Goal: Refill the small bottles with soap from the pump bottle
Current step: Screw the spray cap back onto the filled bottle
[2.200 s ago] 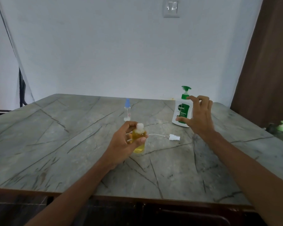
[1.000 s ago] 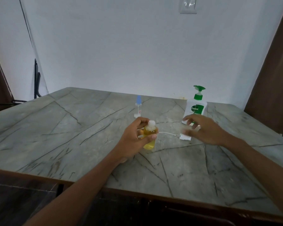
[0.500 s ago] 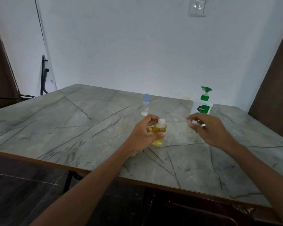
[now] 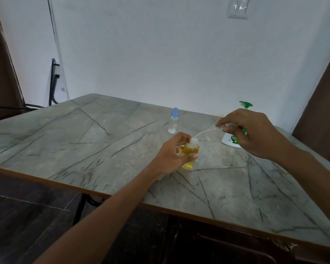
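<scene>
From the head view, the left hand (image 4: 170, 156) is wrapped around a small yellow bottle (image 4: 190, 149), with the thumb across its front and the fingers curled behind it. The bottle is upright, its base on or just above the table (image 4: 95, 141); I cannot tell which. Its white neck stands clear above the thumb and carries no cap.

The right hand (image 4: 255, 133) is raised, up and to the right of the left hand. Its thumb and fingertips pinch a small white cap piece that is mostly hidden in the grip. A thin white tube (image 4: 204, 132) leaves those fingertips and curves down leftward to the neck of the yellow bottle. Its lower end meets the opening, but I cannot tell whether the tip is inside.

The pump bottle (image 4: 230, 141) stands on the table just behind the right hand, which covers most of it. Only the lower white body with part of its label shows below the fingers, and the green pump head (image 4: 246, 104) shows above the knuckles.

A slim clear bottle with a blue cap (image 4: 173, 122) stands upright beyond the left hand, a little farther away from the person and apart from both hands. It looks nearly empty of liquid.

The table has a grey marbled top with dark veins and a brown edge. A wall switch (image 4: 238, 7) sits high above the right hand on the pale wall.
</scene>
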